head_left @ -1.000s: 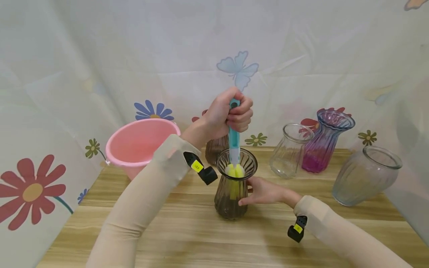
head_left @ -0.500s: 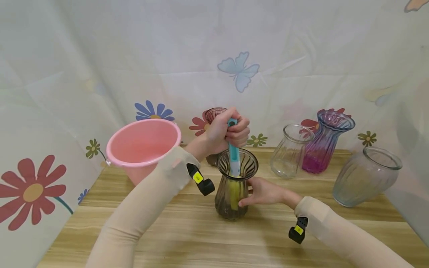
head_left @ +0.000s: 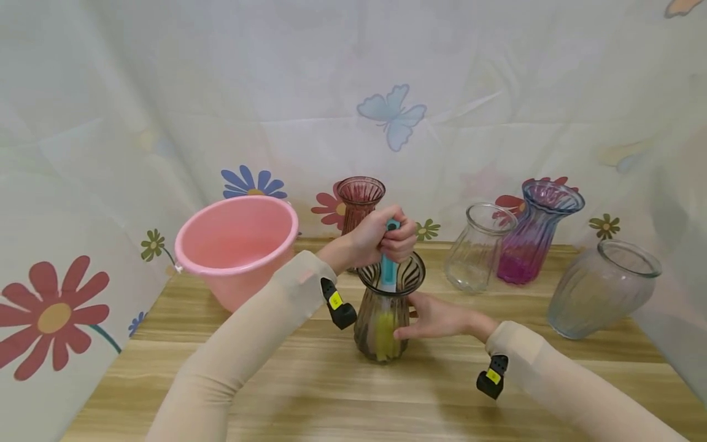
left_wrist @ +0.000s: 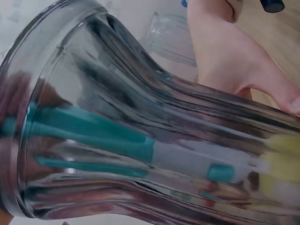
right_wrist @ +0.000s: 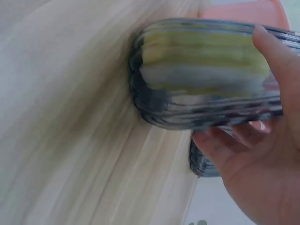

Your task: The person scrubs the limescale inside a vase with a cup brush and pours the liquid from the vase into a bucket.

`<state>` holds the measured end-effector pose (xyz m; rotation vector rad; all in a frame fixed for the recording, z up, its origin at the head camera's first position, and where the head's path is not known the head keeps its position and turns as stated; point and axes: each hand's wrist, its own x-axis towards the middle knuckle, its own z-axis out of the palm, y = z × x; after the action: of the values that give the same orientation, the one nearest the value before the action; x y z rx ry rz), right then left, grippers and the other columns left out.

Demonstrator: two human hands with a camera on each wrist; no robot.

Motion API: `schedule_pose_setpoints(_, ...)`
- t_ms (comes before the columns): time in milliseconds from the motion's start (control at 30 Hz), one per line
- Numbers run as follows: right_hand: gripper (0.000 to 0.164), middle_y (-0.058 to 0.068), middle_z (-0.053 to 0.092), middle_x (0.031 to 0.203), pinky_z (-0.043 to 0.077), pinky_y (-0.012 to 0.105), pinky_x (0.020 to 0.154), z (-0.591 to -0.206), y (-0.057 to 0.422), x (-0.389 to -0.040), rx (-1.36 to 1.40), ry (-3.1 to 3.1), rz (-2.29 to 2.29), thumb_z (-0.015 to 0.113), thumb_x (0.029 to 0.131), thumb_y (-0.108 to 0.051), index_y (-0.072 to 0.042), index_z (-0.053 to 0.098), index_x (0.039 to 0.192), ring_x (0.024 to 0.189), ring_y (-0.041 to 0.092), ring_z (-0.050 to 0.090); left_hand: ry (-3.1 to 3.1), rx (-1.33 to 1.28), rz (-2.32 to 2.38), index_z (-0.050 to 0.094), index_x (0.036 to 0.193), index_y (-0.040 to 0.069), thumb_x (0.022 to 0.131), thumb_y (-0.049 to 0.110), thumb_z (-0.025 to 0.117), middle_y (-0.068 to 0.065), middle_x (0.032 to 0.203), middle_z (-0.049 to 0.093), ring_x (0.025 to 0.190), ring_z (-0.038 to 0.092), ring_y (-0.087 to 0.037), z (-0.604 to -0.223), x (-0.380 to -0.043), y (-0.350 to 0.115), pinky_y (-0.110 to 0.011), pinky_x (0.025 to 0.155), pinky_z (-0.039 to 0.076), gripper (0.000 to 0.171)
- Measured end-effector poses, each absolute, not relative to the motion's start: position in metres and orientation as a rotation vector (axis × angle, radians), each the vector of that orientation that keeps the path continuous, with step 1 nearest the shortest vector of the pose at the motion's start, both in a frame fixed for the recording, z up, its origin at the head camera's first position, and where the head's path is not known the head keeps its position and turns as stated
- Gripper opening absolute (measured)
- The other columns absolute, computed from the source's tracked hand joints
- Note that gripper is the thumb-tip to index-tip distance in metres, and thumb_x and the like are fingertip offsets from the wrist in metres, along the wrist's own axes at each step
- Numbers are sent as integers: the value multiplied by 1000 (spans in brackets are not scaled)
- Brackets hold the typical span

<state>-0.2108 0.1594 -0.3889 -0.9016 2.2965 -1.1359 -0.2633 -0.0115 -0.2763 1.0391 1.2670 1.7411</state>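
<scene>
A smoky grey ribbed glass vase [head_left: 364, 334] with a flared rim stands upright on the wooden table. My left hand [head_left: 386, 236] grips the teal handle of a bottle brush [head_left: 389, 270] from above, close over the rim. Through the glass, the brush's yellow-and-white sponge head [right_wrist: 206, 56] shows down near the vase bottom. My right hand [head_left: 442, 316] holds the vase's side, thumb in front and fingers behind it. In the left wrist view, the handle and white neck run lengthwise inside the vase, and the right hand [left_wrist: 239, 56] lies against the outside.
A pink bucket [head_left: 237, 270] stands at the left. Behind the left hand is a reddish-brown glass vase [head_left: 360, 193]. To the right are a clear vase [head_left: 469, 270], a blue-to-purple vase [head_left: 525, 252] and a wide clear vase [head_left: 596, 294]. A flowered cloth [head_left: 309, 73] hangs behind the table [head_left: 331, 405].
My left hand has moved down with the brush, taking the sponge from the vase's neck to near its bottom. The reddish-brown vase behind now shows more. The right hand has stayed put.
</scene>
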Motion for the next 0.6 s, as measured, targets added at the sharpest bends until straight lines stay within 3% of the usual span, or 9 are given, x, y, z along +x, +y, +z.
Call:
schedule_pose_setpoints(167,74,15,40,137,38,42,101,-389,161,-214,-901,2287,-1117,68,82,-24,-1,26,139,126,29,41,1268,1028,1737,25,47,15,81,14,20,7,41,25,36,20,-10,-275,-263,-11,-25,42,17,34)
schedule_pose_setpoints(333,71,13,46,134,39,40,101,-391,161,-214,-888,2297,-1121,69,81,-25,-2,31,136,124,28,44,1264,1045,1728,25,47,14,81,13,20,7,42,25,37,20,-11,-267,-261,-12,-25,42,18,34)
schedule_pose_setpoints(600,65,12,51,127,41,40,98,-393,159,-215,-898,2343,-1136,72,79,-25,-2,40,131,120,28,49,1271,1100,1805,23,49,14,82,11,19,5,42,23,37,18,-12,-222,-257,-19,-27,43,16,33)
